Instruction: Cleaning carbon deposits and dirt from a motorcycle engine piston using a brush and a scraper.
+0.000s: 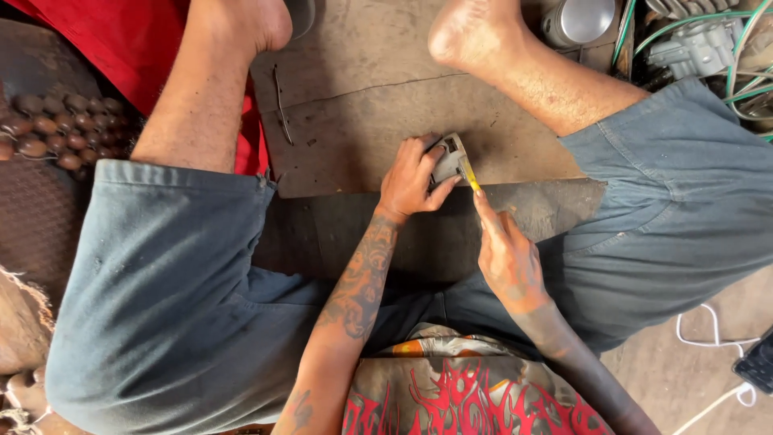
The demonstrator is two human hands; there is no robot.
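Grey metal part [448,163], small and blocky, mostly hidden under the left hand [412,179]; only its top edge and right side on show, so exact shape hard to make out. Sits low over the brown board [362,105], between the 2 bare legs, just ahead of the dark seat edge [338,229]. Cannot tell whether resting on the board or lifted clear.

Left hand closed round the part: fingers curled over its top, thumb pressed against its near side. Tattooed forearm running down toward the printed shirt [459,395], elbow cut off at the bottom edge.

Right hand [506,254] just below and right of the part, fingers drawn together and pointing up. Pinched at the fingertips: a thin yellow tool [469,176], only a short sliver visible, the rest buried in the grip. Tip touching the part's right edge, kind of tool not clear.

Both feet cropped by the top edge. Blue-grey shorts [169,282] filling the left and right thirds, covering much of the floor. Red cloth [121,40] partly tucked behind the left leg. Brown beaded mat [56,125] at far left, cut by the edge. Silver can [581,20] at top, half out of view; green wires [729,48] and grey machine parts tangled at top right, blurred together. White cable [713,338] and a dark corner of some device [757,362] at the right edge, too little shown to identify.
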